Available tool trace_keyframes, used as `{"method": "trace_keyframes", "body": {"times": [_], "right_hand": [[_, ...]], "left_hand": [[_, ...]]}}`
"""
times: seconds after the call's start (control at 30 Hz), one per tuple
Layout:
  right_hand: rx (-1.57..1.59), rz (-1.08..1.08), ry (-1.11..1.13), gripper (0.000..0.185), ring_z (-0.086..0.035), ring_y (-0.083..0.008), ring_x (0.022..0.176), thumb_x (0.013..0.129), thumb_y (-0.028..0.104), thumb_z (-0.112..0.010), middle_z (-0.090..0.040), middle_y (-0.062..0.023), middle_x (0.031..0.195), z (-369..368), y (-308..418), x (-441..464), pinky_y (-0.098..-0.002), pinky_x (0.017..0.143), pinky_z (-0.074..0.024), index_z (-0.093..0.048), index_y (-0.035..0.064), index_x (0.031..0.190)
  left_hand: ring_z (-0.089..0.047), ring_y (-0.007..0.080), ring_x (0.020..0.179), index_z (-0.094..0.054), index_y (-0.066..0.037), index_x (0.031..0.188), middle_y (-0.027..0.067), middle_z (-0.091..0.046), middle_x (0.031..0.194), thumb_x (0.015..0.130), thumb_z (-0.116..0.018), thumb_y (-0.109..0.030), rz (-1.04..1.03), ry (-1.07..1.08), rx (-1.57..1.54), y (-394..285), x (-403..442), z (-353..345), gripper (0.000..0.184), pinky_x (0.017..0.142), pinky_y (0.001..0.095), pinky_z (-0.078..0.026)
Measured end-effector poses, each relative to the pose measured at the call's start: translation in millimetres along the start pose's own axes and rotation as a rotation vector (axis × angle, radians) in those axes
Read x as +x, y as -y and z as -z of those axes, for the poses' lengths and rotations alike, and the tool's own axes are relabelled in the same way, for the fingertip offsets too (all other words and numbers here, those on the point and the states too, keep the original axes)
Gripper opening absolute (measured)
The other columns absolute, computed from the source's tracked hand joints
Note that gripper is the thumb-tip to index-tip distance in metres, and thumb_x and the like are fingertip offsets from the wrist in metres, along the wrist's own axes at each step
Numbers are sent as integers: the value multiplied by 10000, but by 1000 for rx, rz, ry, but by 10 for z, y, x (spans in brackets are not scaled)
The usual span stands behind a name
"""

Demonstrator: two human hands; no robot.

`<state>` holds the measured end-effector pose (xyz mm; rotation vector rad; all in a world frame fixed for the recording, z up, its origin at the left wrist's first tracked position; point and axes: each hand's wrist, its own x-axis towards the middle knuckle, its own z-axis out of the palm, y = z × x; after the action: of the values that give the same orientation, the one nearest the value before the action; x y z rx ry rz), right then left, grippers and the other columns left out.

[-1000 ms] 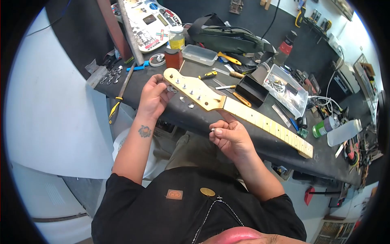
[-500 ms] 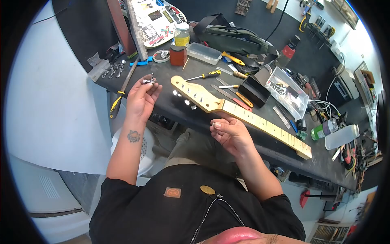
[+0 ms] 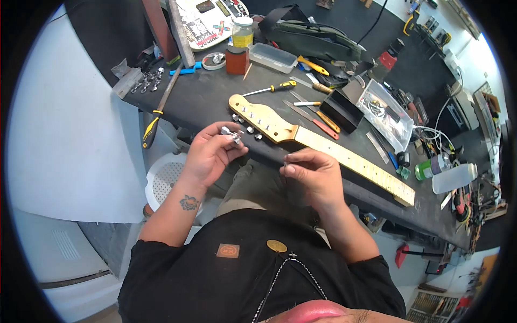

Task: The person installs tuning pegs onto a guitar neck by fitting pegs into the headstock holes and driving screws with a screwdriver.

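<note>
My left hand (image 3: 209,159) is closed in a pinch on a shiny metal tuning machine (image 3: 232,134), held just in front of the headstock. My right hand (image 3: 318,175) is also closed, pinching a small metal piece (image 3: 285,163) between thumb and fingertips; it is too small to name. Beyond both hands a maple guitar neck (image 3: 353,160) lies across the bench edge, its headstock (image 3: 261,116) toward the left. Several tuner posts stand up through the headstock, and tuner buttons (image 3: 250,130) stick out along its near side.
More tuning machines (image 3: 148,83) lie at the bench's left end. A yellow-handled screwdriver (image 3: 283,86), files (image 3: 326,129), a black box (image 3: 340,110) and a clear parts tray (image 3: 385,110) sit behind the neck. A long yellow-and-black tool (image 3: 153,129) overhangs the left edge.
My left hand has moved right and toward me with the tuning machine, from beside the headstock's tip to in front of it. My right hand has stayed nearly in place, fingers slightly turned.
</note>
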<state>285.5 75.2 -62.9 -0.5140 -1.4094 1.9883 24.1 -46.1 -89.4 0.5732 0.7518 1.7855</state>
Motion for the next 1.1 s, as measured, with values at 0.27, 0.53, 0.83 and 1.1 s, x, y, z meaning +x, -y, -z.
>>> {"method": "trace_keyframes", "body": {"times": [0.27,0.53,0.83,1.1], "right_hand": [[136,51,155,170,-774,-239,1025,882,-110,-841,-742,-138,1108,-84,215,122,-431,970,-687,-789,-62,1037],[349,-64,283,192,-805,-259,940,888,-89,-849,-767,-127,1039,64,139,177,-420,888,-691,-759,-8,1037],[486,-112,259,173,-806,-262,888,895,-78,-847,-771,-134,1005,67,88,178,-398,828,-687,-757,3,1018],[99,4,193,99,-797,-246,890,958,-34,-809,-770,-138,1053,-30,118,132,-356,790,-657,-763,-18,1044]], "left_hand": [[-766,153,1010,-733,44,1308,81,-738,1135,1037,-667,28,-64,134,409,13,-134,-605,279,900,295,-641],[-755,111,979,-786,12,1281,43,-724,1131,994,-720,26,-148,203,588,-7,-153,-677,294,821,243,-588],[-665,50,928,-803,-8,1277,35,-720,1148,983,-748,19,-149,228,516,-4,-150,-675,301,774,205,-530],[-704,121,1014,-800,13,1267,66,-719,1125,967,-753,54,-121,255,578,-5,-179,-643,307,876,259,-585]]}}
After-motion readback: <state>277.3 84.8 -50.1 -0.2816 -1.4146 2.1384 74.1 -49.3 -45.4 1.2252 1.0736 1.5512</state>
